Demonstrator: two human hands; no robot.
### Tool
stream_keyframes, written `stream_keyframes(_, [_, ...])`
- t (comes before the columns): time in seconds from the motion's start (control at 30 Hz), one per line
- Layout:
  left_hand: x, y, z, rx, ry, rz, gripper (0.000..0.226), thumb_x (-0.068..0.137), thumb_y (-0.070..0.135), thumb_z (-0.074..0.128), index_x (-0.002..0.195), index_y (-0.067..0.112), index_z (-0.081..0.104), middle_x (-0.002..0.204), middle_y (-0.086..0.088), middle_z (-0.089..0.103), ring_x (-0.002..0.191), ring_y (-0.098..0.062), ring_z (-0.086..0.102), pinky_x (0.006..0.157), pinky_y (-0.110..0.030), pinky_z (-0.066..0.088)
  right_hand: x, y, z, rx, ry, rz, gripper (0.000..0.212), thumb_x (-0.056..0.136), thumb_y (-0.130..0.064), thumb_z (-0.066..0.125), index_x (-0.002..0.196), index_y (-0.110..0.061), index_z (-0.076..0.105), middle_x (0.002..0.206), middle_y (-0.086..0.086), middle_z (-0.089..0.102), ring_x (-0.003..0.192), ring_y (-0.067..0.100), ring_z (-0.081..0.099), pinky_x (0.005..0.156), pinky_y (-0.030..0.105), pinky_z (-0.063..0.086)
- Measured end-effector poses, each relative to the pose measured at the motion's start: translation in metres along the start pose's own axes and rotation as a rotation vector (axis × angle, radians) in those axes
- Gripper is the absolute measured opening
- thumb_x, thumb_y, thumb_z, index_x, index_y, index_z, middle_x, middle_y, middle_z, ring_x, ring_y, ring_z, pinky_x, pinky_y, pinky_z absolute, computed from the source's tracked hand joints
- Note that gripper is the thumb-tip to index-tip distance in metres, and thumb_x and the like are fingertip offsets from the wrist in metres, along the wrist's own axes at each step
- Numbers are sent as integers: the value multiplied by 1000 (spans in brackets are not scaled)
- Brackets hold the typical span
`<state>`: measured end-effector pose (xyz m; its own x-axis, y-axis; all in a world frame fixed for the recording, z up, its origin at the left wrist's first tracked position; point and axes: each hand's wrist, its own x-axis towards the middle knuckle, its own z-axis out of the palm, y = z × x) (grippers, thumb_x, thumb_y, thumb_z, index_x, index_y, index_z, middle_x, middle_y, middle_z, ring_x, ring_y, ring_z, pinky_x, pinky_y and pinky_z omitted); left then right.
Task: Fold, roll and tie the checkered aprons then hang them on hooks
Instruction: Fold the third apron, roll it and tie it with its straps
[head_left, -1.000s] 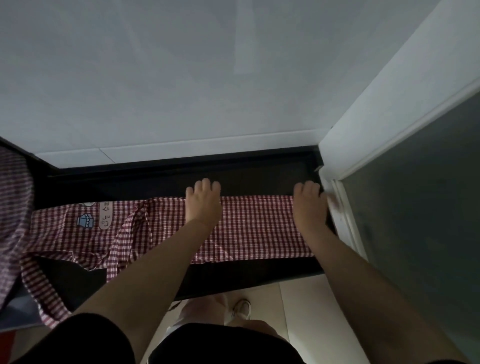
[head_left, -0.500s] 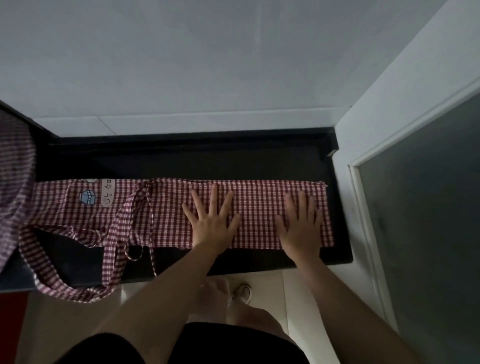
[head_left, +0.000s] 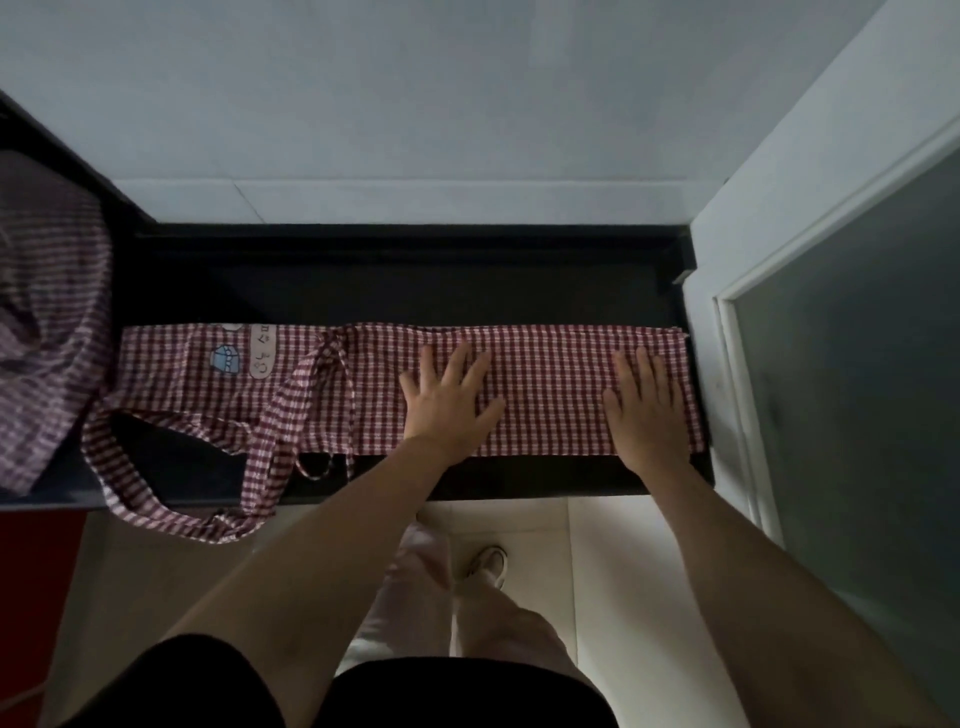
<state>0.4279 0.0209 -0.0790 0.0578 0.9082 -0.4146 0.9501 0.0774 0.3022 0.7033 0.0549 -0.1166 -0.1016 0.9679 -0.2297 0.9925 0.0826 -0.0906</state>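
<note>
Pressing down on the checkered apron (head_left: 545, 387), we have both hands flat on it. It lies folded into a long red-and-white band along the dark counter (head_left: 415, 280), its right end close to the white door frame (head_left: 727, 332) and its far edge running parallel to the white wall (head_left: 415, 104). Our left hand (head_left: 447, 405) rests palm down near the middle of the band, its fingers (head_left: 470, 366) straight and spread apart, gripping nothing. Our right hand (head_left: 647, 410) lies palm down near the band's right end, fingers (head_left: 644, 371) straight and close together, also holding nothing. Both hands touch the cloth only with their undersides.

Toward the left end of the apron we see a printed patch (head_left: 244, 356) with a small blue figure and some lettering we cannot read. The apron's straps (head_left: 291, 415) lie loose across the cloth just left of our left hand, and one strap loop (head_left: 156, 504) hangs over the counter's near edge. At the far left, a second checkered cloth (head_left: 47, 332) sits bunched on the counter, touching or just beside the apron's left end; we cannot tell which. Below the counter we see the pale tiled floor (head_left: 623, 597) and one shoe (head_left: 488, 564). To the right stands a dark glass door panel (head_left: 857, 389)
</note>
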Motion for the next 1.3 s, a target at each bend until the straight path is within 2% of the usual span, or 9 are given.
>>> stream_keyframes(0.17, [-29,-19,-31,-82,317,10,46,95,24,51,140,21,44,157,-12,25,142,-33,26,112,-57,31,2,-50,-47,49,93,166,44,93,-19,59,135,-11,47,153,17,36,145,35,28,119,50,22])
stream_keyframes(0.27, [-40,-60,-41,-82,506,-237,48,84,15,58,131,16,51,147,-17,36,134,-37,34,107,-57,34,-9,-126,-65,206,218,59,14,90,-15,63,102,-18,57,109,2,59,101,16,56,92,33,49])
stream_keyframes(0.4, [-53,-137,-56,-135,260,-485,59,83,33,63,136,16,41,138,-15,41,127,-36,41,102,-52,38,-15,-250,-61,601,-273,-7,13,99,-23,55,106,-23,65,101,-7,64,88,7,61,80,26,53])
stream_keyframes(0.53, [-52,-186,-71,-319,103,-444,19,85,32,62,98,19,63,107,-6,66,92,-23,61,75,-35,52,-16,-327,-48,811,-505,159,27,97,-34,59,117,-16,62,111,-3,65,102,16,64,90,34,54])
stream_keyframes(0.73, [-40,-200,-98,-463,-203,-182,15,84,28,61,90,17,70,88,-1,66,86,-20,62,67,-27,48,-5,-376,-35,918,-571,512,56,83,-52,72,119,-10,65,110,6,71,100,25,67,93,40,55])
stream_keyframes(0.83, [-34,-202,-108,-548,-294,-138,29,94,17,49,113,8,69,114,-11,66,104,-25,60,93,-37,48,2,-387,-37,916,-576,659,57,79,-54,75,110,-6,67,98,6,73,88,20,70,89,37,57])
stream_keyframes(0.97, [-26,-204,-108,-626,-282,-156,35,98,10,48,130,8,61,133,-13,59,110,-25,57,98,-34,44,11,-392,-43,802,-638,649,41,83,-41,76,106,-9,64,106,7,71,92,19,67,91,35,56])
stream_keyframes(1.13, [-18,-208,-105,-740,-323,-172,36,100,9,43,132,5,60,135,-16,58,123,-30,55,99,-30,42,2,-392,-54,797,-707,602,62,84,-41,75,133,-9,54,131,9,58,123,28,53,90,35,41])
stream_keyframes(1.3, [-9,-208,-100,-847,-388,-179,43,100,9,41,139,18,55,142,-5,53,127,-21,51,112,-35,37,5,-396,-62,644,-732,527,61,95,-41,62,143,-8,45,140,13,54,127,28,53,109,38,41])
